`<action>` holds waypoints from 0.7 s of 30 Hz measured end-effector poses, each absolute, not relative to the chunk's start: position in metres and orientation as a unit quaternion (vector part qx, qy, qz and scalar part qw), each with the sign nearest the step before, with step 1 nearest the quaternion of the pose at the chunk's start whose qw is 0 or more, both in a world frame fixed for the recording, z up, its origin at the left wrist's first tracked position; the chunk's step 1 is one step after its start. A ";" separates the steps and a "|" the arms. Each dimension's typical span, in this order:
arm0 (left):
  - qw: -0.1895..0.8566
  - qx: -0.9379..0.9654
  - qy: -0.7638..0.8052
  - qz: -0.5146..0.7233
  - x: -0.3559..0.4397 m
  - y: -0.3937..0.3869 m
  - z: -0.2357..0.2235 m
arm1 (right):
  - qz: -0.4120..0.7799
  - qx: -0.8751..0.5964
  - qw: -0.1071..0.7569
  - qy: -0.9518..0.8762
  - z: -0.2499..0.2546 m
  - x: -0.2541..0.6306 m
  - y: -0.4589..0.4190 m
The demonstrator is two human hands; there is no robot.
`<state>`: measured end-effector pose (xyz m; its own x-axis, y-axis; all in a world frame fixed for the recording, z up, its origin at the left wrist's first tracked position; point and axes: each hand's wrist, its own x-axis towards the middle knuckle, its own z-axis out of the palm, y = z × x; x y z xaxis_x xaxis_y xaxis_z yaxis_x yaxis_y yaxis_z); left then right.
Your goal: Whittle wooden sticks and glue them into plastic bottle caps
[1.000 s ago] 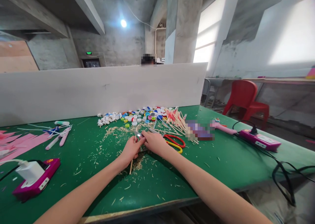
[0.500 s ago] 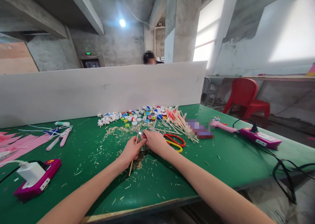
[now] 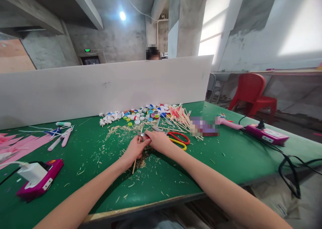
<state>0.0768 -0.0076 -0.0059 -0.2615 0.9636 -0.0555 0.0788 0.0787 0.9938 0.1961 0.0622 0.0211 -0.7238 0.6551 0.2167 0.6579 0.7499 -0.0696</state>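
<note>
The view tips down: the counter [image 3: 100, 188] and far white partition [image 3: 125, 84] sit higher in sight than half a second ago. More of a person's head [image 3: 153, 52] shows above the partition. The right hand [image 3: 159, 142] shifts slightly left with its blade [image 3: 142, 134], whose bright glint dulls to grey.

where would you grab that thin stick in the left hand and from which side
Probably by the lower end of the thin stick, coming from the wearer's near side: it pokes out free below the left hand, while the upper end is close to the metal blade at the right hand.
</note>
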 end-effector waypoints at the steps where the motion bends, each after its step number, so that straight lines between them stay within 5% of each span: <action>1: 0.423 0.435 0.598 0.523 0.076 -0.008 -0.007 | -0.009 -0.365 0.117 -0.923 0.022 0.196 0.062; 21: 0.391 0.431 0.611 0.537 0.074 -0.010 0.000 | -0.026 -0.386 0.104 -0.916 0.026 0.192 0.059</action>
<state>0.0744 -0.0105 -0.0002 -0.3231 0.9462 -0.0149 0.1071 0.0522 0.9929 0.1919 0.0589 0.0260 -0.6801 0.7019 0.2116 0.7128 0.7006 -0.0328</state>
